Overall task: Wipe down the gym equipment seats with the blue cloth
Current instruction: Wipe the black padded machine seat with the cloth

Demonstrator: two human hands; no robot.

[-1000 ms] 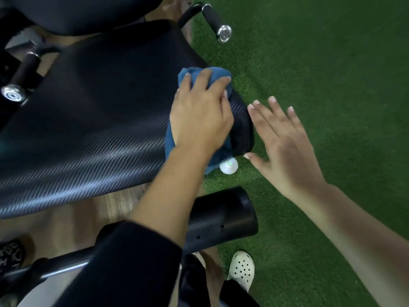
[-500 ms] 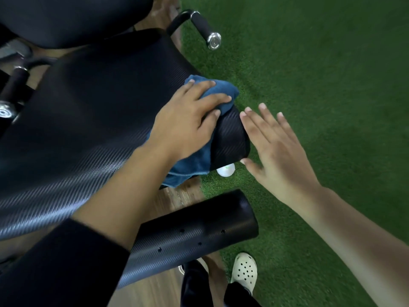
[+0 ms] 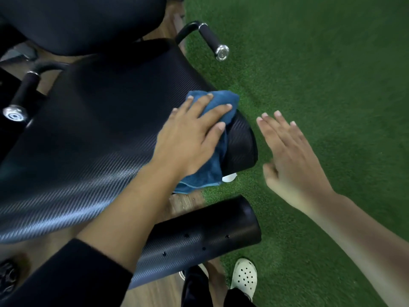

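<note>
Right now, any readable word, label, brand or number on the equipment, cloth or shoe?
None readable.
The black textured seat pad, blue cloth, chrome handle cap, white perforated clog: no text.
Pale marks on the dark object at bottom left: too blurred to read.

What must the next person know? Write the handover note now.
Left grip: flat, fingers straight, pressing the blue cloth onto the right-hand corner of the seat pad.
Right grip: open, empty, over the green turf beside the seat pad.
Done: cannot tell how much is wiped.
Left: rest of this seat pad, then probably the upper pad and roller pad.
</note>
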